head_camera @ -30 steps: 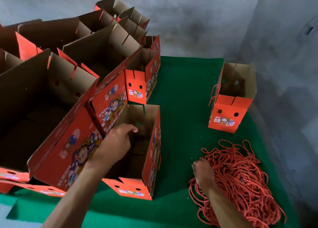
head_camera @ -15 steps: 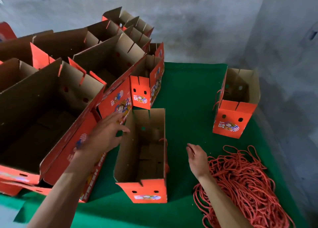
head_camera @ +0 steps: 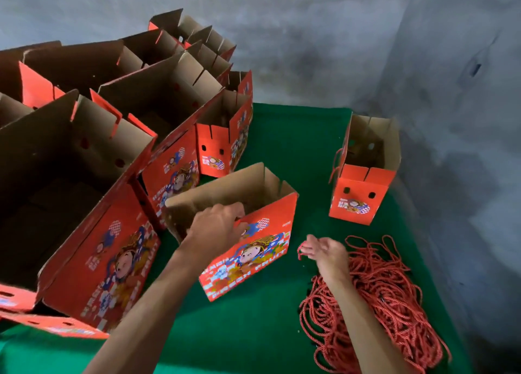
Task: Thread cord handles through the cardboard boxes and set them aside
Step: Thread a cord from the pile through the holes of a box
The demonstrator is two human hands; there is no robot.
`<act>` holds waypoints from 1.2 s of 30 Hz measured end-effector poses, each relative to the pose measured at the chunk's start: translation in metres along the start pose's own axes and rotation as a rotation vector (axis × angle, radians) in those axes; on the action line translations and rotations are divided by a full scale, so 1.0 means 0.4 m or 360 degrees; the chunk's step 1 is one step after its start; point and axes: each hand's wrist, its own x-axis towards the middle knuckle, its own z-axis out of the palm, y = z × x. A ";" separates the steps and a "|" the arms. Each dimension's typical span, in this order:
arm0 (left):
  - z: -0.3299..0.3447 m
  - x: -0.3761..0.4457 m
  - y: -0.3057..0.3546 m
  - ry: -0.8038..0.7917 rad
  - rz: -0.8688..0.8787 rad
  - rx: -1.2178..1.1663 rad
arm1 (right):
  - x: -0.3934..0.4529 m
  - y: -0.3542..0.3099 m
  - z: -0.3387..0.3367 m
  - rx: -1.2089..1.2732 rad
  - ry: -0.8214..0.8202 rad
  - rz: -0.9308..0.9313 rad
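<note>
Cord pile (head_camera: 386, 297) at about 4 o'clock on the green tabletop (head_camera: 253, 331), a loose red tangle. Right hand (head_camera: 324, 251) hovers just above its near-left edge, palm partly up, fingers (head_camera: 307, 248) loosely curled with a red cord end (head_camera: 299, 251) looped at the tips — whether it is truly pinched I cannot tell. Centre: left hand (head_camera: 217, 227) grips the top rim of the working box (head_camera: 248, 232), fingers hooked over the printed wall, the box tipped toward 4 o'clock, open mouth up. No handle holes show on this face. Judgement: cord fetched, threading not begun. To do it well, hold the box steady by the rim, turn a holed end panel toward the cord hand, and draw one strand clear of the tangle before feeding — otherwise neighbours drag along. Farther, at 2 o'clock, a finished box (head_camera: 363, 173) stands apart, cord at its left side. At 10 to 11 o'clock, waiting boxes (head_camera: 169, 114) crowd together.
</note>
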 end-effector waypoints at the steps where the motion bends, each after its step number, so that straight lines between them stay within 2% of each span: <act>1: -0.001 0.002 0.012 -0.0050 0.0015 -0.0042 | -0.013 -0.013 0.009 0.0152 -0.0150 0.0064; 3: -0.004 0.001 0.030 -0.0204 0.0042 -0.0209 | -0.035 -0.034 0.030 0.0189 -0.0303 0.0127; 5: -0.008 -0.003 0.043 -0.0354 0.0070 -0.0363 | -0.056 -0.049 0.048 0.0139 -0.0343 0.0157; 8: -0.012 -0.008 0.058 -0.0509 0.0016 -0.0404 | -0.083 -0.055 0.058 0.0152 -0.0379 0.0128; 10: -0.012 -0.009 0.066 -0.0641 -0.0061 -0.0482 | -0.097 -0.053 0.060 0.0101 -0.0417 0.0059; 13: -0.009 -0.004 0.084 -0.0805 -0.0151 -0.0822 | -0.107 -0.052 0.069 0.0200 -0.0468 0.0040; 16: 0.001 0.003 0.103 -0.0908 -0.0363 -0.1230 | -0.114 -0.049 0.079 0.0309 -0.0536 -0.0023; 18: 0.006 0.003 0.104 -0.0979 -0.0504 -0.1372 | -0.114 -0.045 0.085 0.0304 -0.0544 -0.0049; 25: 0.018 -0.014 0.077 -0.1123 -0.0688 -0.1605 | -0.102 -0.043 0.089 0.0038 -0.0485 -0.0131; 29: 0.030 -0.012 0.070 -0.1157 -0.0684 -0.1598 | -0.104 -0.039 0.095 -0.0246 -0.0448 -0.0182; 36: 0.026 -0.013 0.083 -0.1221 -0.0609 -0.1659 | -0.114 -0.054 0.118 -0.0396 -0.0319 -0.0096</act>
